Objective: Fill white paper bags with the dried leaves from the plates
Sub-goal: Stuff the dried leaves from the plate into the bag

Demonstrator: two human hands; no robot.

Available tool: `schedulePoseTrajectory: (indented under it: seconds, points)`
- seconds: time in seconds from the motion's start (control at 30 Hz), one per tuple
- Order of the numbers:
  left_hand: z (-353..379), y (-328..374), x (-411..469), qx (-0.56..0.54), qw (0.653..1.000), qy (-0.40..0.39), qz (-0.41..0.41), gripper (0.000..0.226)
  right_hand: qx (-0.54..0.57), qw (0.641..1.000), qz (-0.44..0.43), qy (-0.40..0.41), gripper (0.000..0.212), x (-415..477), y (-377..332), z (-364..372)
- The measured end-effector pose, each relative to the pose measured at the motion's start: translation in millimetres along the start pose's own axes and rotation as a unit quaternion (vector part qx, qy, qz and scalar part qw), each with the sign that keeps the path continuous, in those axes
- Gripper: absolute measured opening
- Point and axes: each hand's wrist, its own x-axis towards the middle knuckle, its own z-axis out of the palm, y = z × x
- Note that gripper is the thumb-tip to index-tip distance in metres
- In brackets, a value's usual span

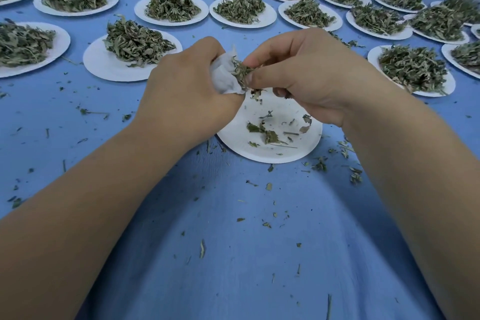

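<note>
Here, the left hand (187, 86) grips a crumpled white paper bag (224, 76) above a nearly bare white plate (270, 135). The right hand (304, 75) pinches a clump of dried leaves (242, 71) at the bag's mouth. Heaped plates (132, 60) crowd the blue table (233, 241) behind, with crumbs scattered about.

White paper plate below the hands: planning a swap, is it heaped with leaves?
No, the white paper plate holds only scattered dried leaf scraps.
</note>
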Motion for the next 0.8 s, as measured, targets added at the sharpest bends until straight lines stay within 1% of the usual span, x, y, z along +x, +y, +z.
schedulePoseTrajectory:
  seconds: [0.1, 0.17, 0.3, 0.4, 0.5, 0.6, 0.67, 0.8]
  points:
    - [1, 0, -1, 0.003, 1.0, -0.011, -0.016, 0.032, -0.036, 0.999, -0.006, 0.017, 0.011, 0, 1, -1]
    - [3, 0, -1, 0.013, 1.0, -0.015, -0.013, 0.033, -0.058, 0.998, -0.02, 0.024, 0.012, -1, 1, -1]
    - [6, 0, -3, 0.036, 0.999, -0.028, 0.02, 0.034, -0.08, 0.992, -0.095, 0.013, 0.014, -6, -3, 3]
    - [7, 1, -3, 0.058, 0.998, -0.029, 0.015, 0.035, -0.067, 0.99, -0.124, 0.019, 0.01, -7, -6, 3]
    - [5, 1, 0, 0.056, 0.998, -0.031, 0.004, 0.029, -0.062, 0.991, -0.117, 0.018, 0.014, -9, -6, 2]
    - [4, 4, 0, 0.028, 0.999, -0.043, -0.001, 0.022, -0.072, 0.993, -0.096, -0.008, 0.006, -12, -3, 6]
    - [3, 5, -1, 0.008, 0.999, -0.042, -0.011, 0.021, -0.086, 0.992, -0.094, -0.009, 0.006, -12, -3, 8]
    - [3, 4, -1, 0.006, 0.999, -0.037, -0.015, 0.022, -0.125, 0.984, -0.108, -0.06, 0.025, -13, -6, 3]
